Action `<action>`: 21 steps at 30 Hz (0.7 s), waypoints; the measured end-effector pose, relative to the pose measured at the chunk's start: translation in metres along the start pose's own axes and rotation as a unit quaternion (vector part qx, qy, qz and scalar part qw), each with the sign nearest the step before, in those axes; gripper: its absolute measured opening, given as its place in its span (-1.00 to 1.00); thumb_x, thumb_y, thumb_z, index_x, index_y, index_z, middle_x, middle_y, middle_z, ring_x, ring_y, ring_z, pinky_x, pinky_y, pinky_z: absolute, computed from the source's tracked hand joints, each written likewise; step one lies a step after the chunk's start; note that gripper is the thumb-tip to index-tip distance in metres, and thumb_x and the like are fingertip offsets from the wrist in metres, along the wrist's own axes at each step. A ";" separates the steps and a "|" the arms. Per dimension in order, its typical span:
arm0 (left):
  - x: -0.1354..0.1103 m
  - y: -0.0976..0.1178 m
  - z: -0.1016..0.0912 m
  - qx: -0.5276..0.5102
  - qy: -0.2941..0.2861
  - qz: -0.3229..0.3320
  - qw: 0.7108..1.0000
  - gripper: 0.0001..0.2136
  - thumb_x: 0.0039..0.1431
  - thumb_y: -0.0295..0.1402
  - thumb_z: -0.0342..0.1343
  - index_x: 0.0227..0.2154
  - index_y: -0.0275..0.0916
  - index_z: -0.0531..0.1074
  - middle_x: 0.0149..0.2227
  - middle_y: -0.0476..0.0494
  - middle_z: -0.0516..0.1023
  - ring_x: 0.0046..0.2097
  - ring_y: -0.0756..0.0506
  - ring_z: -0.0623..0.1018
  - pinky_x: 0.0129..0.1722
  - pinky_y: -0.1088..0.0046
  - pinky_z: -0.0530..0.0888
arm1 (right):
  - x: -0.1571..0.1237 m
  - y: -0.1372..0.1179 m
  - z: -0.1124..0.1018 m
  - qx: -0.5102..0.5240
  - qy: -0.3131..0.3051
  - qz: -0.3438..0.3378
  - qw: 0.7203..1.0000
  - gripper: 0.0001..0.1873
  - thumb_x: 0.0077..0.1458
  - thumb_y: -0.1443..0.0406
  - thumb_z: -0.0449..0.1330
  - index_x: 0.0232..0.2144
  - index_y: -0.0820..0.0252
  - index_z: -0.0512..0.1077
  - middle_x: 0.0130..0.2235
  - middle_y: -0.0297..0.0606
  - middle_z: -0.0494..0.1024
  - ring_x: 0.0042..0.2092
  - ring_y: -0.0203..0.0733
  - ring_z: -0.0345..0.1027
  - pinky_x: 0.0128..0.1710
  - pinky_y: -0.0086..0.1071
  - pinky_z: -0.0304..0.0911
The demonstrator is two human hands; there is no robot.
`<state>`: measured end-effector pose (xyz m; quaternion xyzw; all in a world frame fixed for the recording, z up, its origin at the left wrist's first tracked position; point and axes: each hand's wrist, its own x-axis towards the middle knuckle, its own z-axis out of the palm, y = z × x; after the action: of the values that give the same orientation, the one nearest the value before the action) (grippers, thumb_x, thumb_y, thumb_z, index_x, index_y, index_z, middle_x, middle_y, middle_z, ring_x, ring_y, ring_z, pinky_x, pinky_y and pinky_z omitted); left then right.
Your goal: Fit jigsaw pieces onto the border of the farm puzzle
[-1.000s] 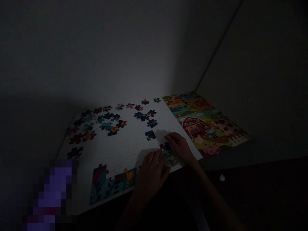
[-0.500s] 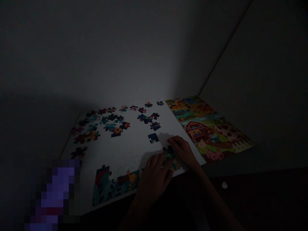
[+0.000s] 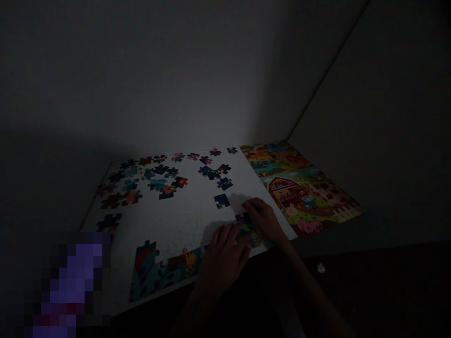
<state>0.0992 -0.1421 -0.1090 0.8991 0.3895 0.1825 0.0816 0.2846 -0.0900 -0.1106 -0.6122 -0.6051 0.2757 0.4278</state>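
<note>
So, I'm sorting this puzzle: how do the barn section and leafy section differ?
The barn section is larger, at the board's right end; the leafy section is a smaller strip on the near edge. The barn section shows a red barn, the leafy section dark leaves and a yellow flower. Both are joined puzzle pieces on the white board.

No words, labels, brands, numbers or signs can be read. The jigsaw pieces carry only colored drawings, and the farm picture shows a red barn with no lettering that can be made out in the dim light. The purple patch at the lower left is too pixelated to read.
</note>
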 end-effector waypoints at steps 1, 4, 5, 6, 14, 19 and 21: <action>0.000 0.000 0.000 0.001 0.000 0.001 1.000 -0.73 0.34 -0.27 0.01 0.06 -0.08 0.39 0.20 -0.13 0.38 0.19 -0.25 0.35 0.15 0.01 0.38 | 0.000 0.000 0.000 0.004 -0.001 0.001 1.000 -0.73 0.18 0.11 0.11 -0.37 0.14 0.49 -0.34 -0.26 0.54 -0.26 -0.15 0.39 -0.19 -0.30 0.26; -0.001 0.000 0.001 0.006 0.000 0.006 1.000 -0.72 0.34 -0.27 0.01 0.06 -0.09 0.39 0.19 -0.14 0.38 0.18 -0.24 0.36 0.15 0.03 0.38 | 0.003 -0.001 0.000 0.011 -0.011 0.014 1.000 -0.70 0.17 0.09 0.09 -0.36 0.15 0.50 -0.34 -0.26 0.54 -0.26 -0.15 0.39 -0.20 -0.31 0.27; -0.001 0.000 0.001 0.007 0.000 0.006 1.000 -0.72 0.34 -0.26 0.01 0.06 -0.09 0.39 0.19 -0.14 0.38 0.18 -0.24 0.36 0.15 0.04 0.38 | 0.005 -0.001 0.000 0.014 -0.017 0.020 1.000 -0.69 0.17 0.08 0.09 -0.36 0.16 0.50 -0.33 -0.25 0.55 -0.26 -0.15 0.40 -0.21 -0.31 0.27; -0.001 0.000 0.001 0.008 0.001 0.005 1.000 -0.72 0.34 -0.26 0.01 0.06 -0.09 0.39 0.19 -0.13 0.38 0.18 -0.24 0.36 0.15 0.04 0.38 | 0.007 -0.001 -0.001 0.017 -0.024 0.025 0.999 -0.67 0.17 0.07 0.08 -0.36 0.16 0.51 -0.33 -0.25 0.55 -0.26 -0.15 0.40 -0.22 -0.31 0.27; 0.000 -0.001 0.002 0.004 0.005 0.003 1.000 -0.68 0.34 -0.23 -0.02 0.10 -0.10 0.37 0.21 -0.15 0.38 0.18 -0.23 0.36 0.15 0.07 0.36 | 0.067 0.008 0.003 -0.013 -0.080 0.006 0.997 -0.66 0.15 0.07 0.08 -0.39 0.18 0.51 -0.34 -0.26 0.58 -0.25 -0.12 0.42 -0.19 -0.31 0.27; 0.000 -0.003 0.006 0.007 0.023 0.010 1.000 -0.71 0.34 -0.21 -0.01 0.06 -0.08 0.41 0.20 -0.13 0.39 0.16 -0.22 0.38 0.12 0.10 0.38 | 0.111 0.012 0.015 -0.078 -0.117 -0.042 0.989 -0.75 0.12 0.18 0.17 -0.26 0.21 0.54 -0.23 -0.19 0.58 -0.21 -0.13 0.42 -0.13 -0.29 0.29; 0.000 -0.003 0.007 0.009 0.030 0.010 0.999 -0.71 0.34 -0.21 -0.01 0.06 -0.07 0.41 0.21 -0.13 0.38 0.16 -0.22 0.38 0.12 0.10 0.38 | 0.119 0.014 0.021 -0.107 -0.113 -0.057 0.986 -0.69 0.06 0.19 0.25 -0.16 0.20 0.53 -0.16 -0.13 0.56 -0.16 -0.10 0.42 -0.09 -0.25 0.30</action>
<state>0.0994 -0.1402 -0.1167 0.8980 0.3840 0.2065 0.0596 0.2871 0.0316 -0.1114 -0.5836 -0.7095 0.2521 0.3041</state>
